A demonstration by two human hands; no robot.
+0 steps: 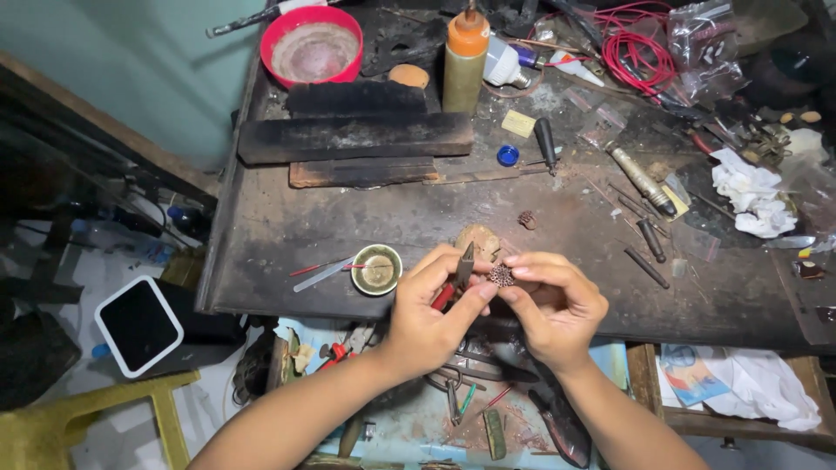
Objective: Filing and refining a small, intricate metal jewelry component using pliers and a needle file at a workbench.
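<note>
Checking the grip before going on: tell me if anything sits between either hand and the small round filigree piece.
Nothing visible does. The left hand and right hand both pinch the round filigree piece directly, the red-handled pliers beside it.

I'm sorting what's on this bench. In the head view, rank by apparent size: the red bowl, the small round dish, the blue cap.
1. red bowl
2. small round dish
3. blue cap

The dish lies nearer the camera, yet the gaps are plain.

A dark, scorched and stained work surface fills the middle of the view, lit from above. Behind it rises a pale teal wall. On the left, the dim floor is cluttered, with a yellow-green stool in the corner.
</note>
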